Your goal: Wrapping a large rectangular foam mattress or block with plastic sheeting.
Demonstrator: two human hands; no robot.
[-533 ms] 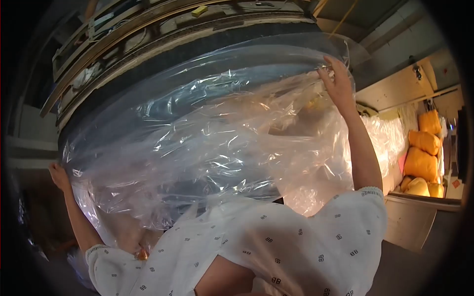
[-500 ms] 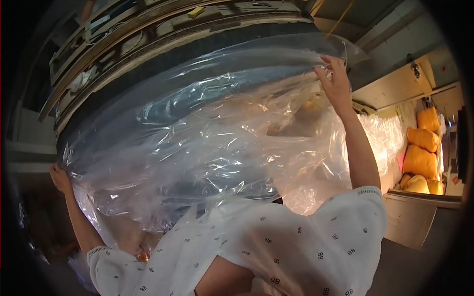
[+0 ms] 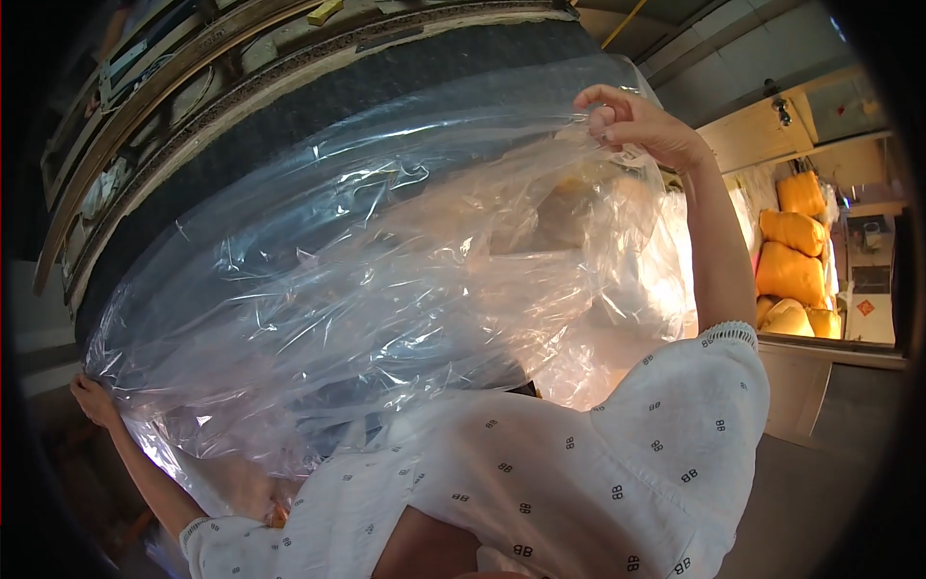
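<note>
A wide sheet of clear plastic film (image 3: 318, 280) spreads in front of me, wrinkled and glossy, over a dark table surface (image 3: 241, 159). At its left edge my left hand (image 3: 95, 399) is closed on the bunched film. My right hand (image 3: 641, 130), raised at the upper right, pinches the film between thumb and fingers near its far edge. Between the hands the film hangs in long creases down toward my chest. Its lower part lies against my shirt.
A long wooden rail and frame (image 3: 154, 92) run along the table's far side, with a small yellow block (image 3: 325, 12) on them. To the right, orange bundles (image 3: 791, 273) are stacked behind an opening, beside a wooden panel (image 3: 757, 135).
My left hand has moved down and outward to the left with the film. My right hand has turned inward and shifted a little left, still holding the film. The view has swung right.
</note>
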